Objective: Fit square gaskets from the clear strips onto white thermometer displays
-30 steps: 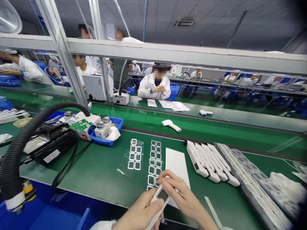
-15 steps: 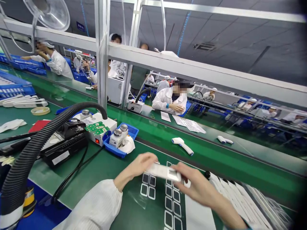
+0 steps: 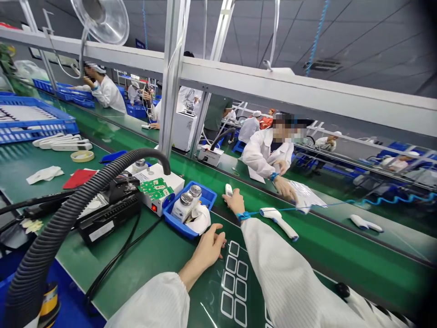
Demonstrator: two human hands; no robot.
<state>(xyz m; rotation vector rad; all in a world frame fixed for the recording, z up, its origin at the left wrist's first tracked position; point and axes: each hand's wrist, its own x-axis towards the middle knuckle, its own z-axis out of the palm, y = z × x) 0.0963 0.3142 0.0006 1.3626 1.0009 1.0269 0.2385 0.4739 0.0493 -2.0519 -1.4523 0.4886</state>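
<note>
My right hand (image 3: 233, 201) reaches forward onto the green conveyor belt (image 3: 327, 255) and is closed round a small white housing part (image 3: 228, 189), held upright. A blue wrist strap (image 3: 243, 216) with a coiled blue cord circles that wrist. My left hand (image 3: 209, 248) rests on the green bench with fingers loosely spread, holding nothing, next to a clear sheet of white-framed stickers (image 3: 234, 278) and just in front of a blue tray (image 3: 190, 208).
A black ribbed hose (image 3: 64, 218) arcs over a black device (image 3: 109, 214) at left. The blue tray holds two metal-capped bottles. A white thermometer gun (image 3: 278, 222) lies on the belt. Across it a person in white (image 3: 269, 150) handles papers. Blue crates stand far left.
My right hand carried the white part from between both hands forward onto the belt. My left hand let go and dropped to the bench. The view swung left.
</note>
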